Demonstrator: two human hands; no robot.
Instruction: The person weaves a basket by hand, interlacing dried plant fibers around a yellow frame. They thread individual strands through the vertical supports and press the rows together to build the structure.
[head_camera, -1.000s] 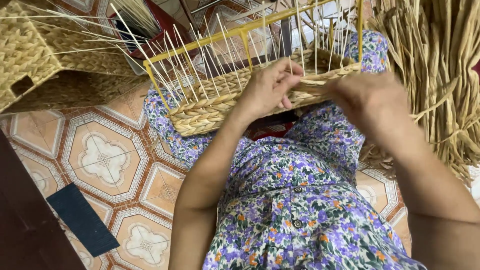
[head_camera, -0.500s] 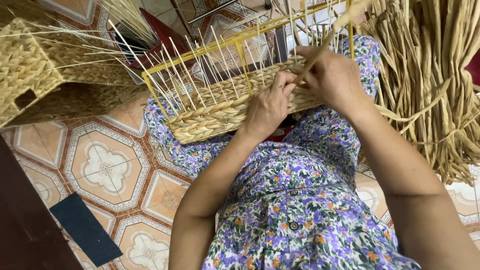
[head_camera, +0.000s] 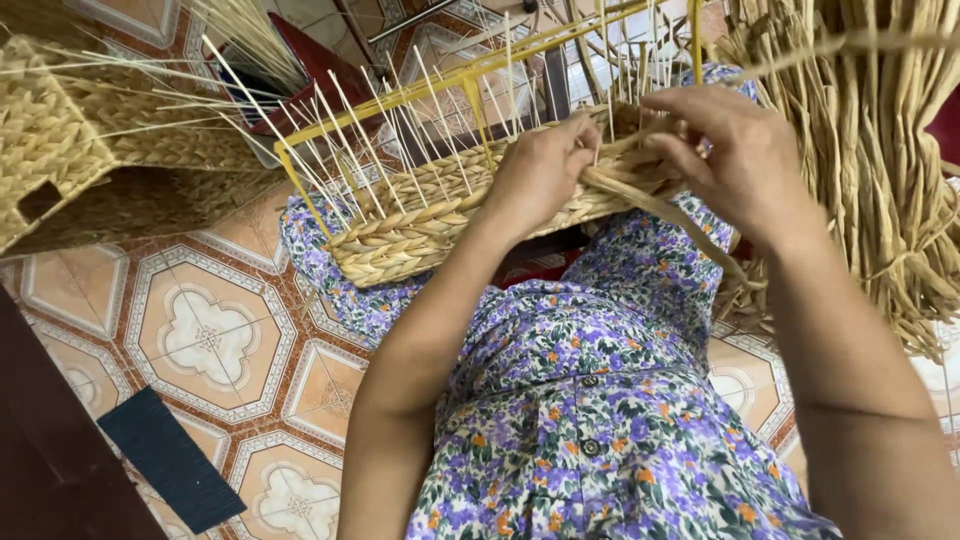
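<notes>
At the far left a finished woven basket (head_camera: 60, 150) of braided straw lies tipped on its side, with loose pale stakes sticking out past it. Below it the patterned floor tiles (head_camera: 210, 330) show orange and white, and a dark flat rectangular piece (head_camera: 165, 460) lies on them near the bottom left corner beside a dark brown edge. Just right of the basket, a half-woven basket (head_camera: 420, 225) rests on the person's lap over a purple floral dress (head_camera: 590, 400); its lower rows are braided straw, thin white upright stakes (head_camera: 400, 140) rise from them, and a yellow rectangular frame (head_camera: 460, 80) runs around the stakes near their tops. The left hand (head_camera: 540, 175) presses on the near rim of the half-woven basket, its fingers curled together over the top row of weave. Just beside it, the right hand (head_camera: 735, 165) is at the same rim, with fingers bent and pinching a flat straw strand (head_camera: 670, 215) that trails down and to the right across the dress. The two hands are close together, almost touching. At the far right a thick bundle of dried straw (head_camera: 880, 170) hangs and spreads, its ends reaching the floor near the person's right arm.
</notes>
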